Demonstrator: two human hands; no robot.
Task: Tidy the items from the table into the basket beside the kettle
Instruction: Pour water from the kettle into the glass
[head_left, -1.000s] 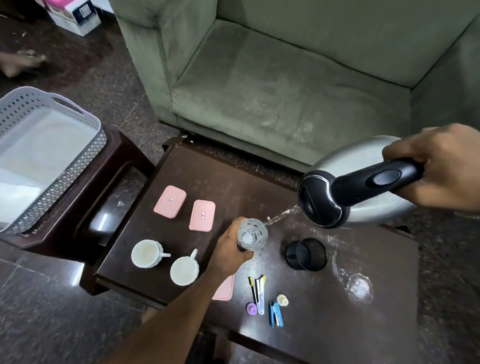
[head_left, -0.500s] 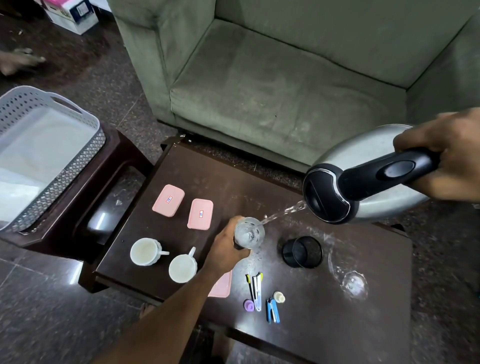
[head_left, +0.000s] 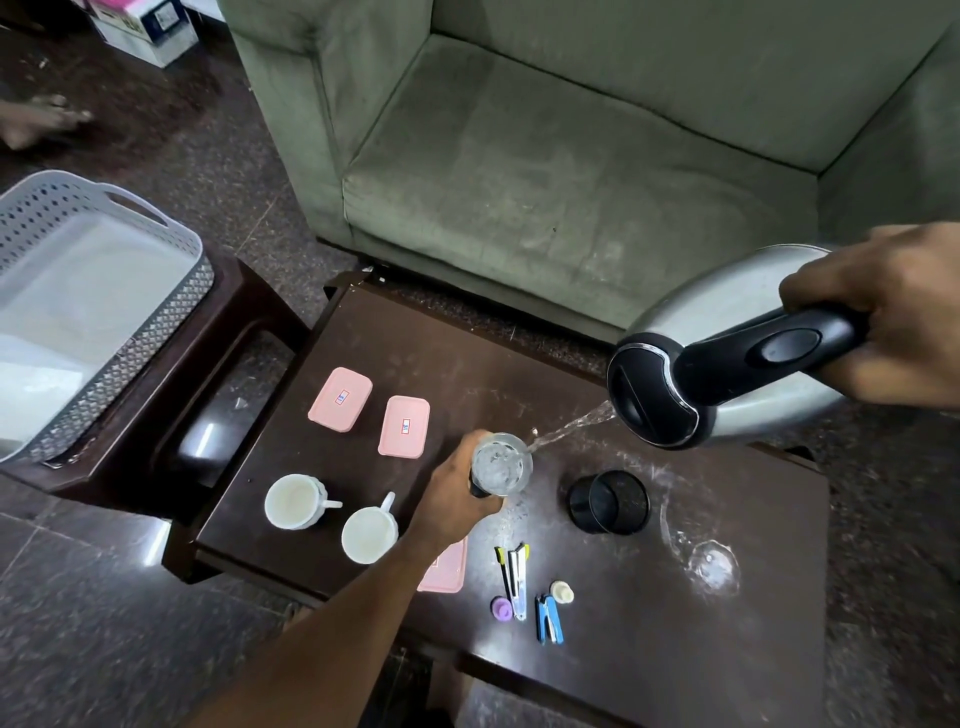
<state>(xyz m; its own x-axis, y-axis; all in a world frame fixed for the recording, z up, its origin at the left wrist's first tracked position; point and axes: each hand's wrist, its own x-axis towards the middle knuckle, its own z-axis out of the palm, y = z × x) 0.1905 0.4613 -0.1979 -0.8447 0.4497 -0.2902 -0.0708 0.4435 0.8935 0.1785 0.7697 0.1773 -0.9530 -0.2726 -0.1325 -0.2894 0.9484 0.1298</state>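
Observation:
My right hand (head_left: 893, 317) grips the black handle of a steel kettle (head_left: 727, 364), tilted so water streams from its spout into a clear glass (head_left: 501, 463). My left hand (head_left: 452, 499) holds that glass on the dark table (head_left: 649, 649). Two pink lidded boxes (head_left: 340, 399) (head_left: 404, 426) lie left of the glass, and a third pink box (head_left: 444, 569) is partly under my forearm. Two white cups (head_left: 292, 501) (head_left: 370, 535) stand at the front left. A grey perforated basket (head_left: 104, 322) sits on a side table at the far left.
A black mesh cup (head_left: 608, 501) and a second clear glass (head_left: 711, 564) stand right of the filled glass. Pens (head_left: 511, 577), a blue stapler (head_left: 549, 618), a purple cap (head_left: 502, 609) and a cream cap (head_left: 562, 592) lie near the front edge. A green sofa (head_left: 571, 182) is behind.
The kettle keeps pouring and the water level in the glass has risen. Both hands stay nearly in place; the view shifted slightly.

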